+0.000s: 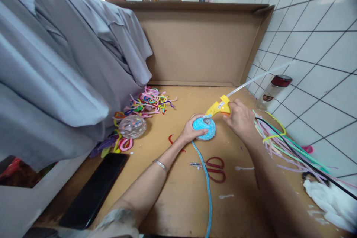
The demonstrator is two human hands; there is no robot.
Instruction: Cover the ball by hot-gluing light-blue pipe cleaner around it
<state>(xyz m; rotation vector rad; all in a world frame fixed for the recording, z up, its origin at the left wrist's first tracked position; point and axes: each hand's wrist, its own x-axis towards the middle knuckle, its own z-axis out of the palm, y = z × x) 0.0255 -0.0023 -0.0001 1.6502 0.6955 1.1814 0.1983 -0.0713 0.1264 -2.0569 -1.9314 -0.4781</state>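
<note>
My left hand (pixel 192 130) is wrapped round the left side of a blue ball (pixel 206 134) wound in fuzzy cord, its thumb across the front. A grey opening shows at the top of the ball. My right hand (pixel 239 117) grips a yellow glue gun (pixel 219 107), whose nozzle points left at the ball's upper rim. A long clear glue stick (pixel 259 76) sticks out of the gun's back. From the ball a blue cord (pixel 208 189) trails down to the near edge, passing over red-handled scissors (pixel 215 170).
Left: a tangle of coloured pipe cleaners (pixel 150 102), a clear round container (pixel 132 126), a black phone (pixel 96 189) and grey cloth (pixel 55 52). Right: a red-lidded jar (pixel 275 91), long pipe cleaners (pixel 295 152), a black cable and white fluff (pixel 331 200). A cardboard panel (pixel 198 48) stands behind.
</note>
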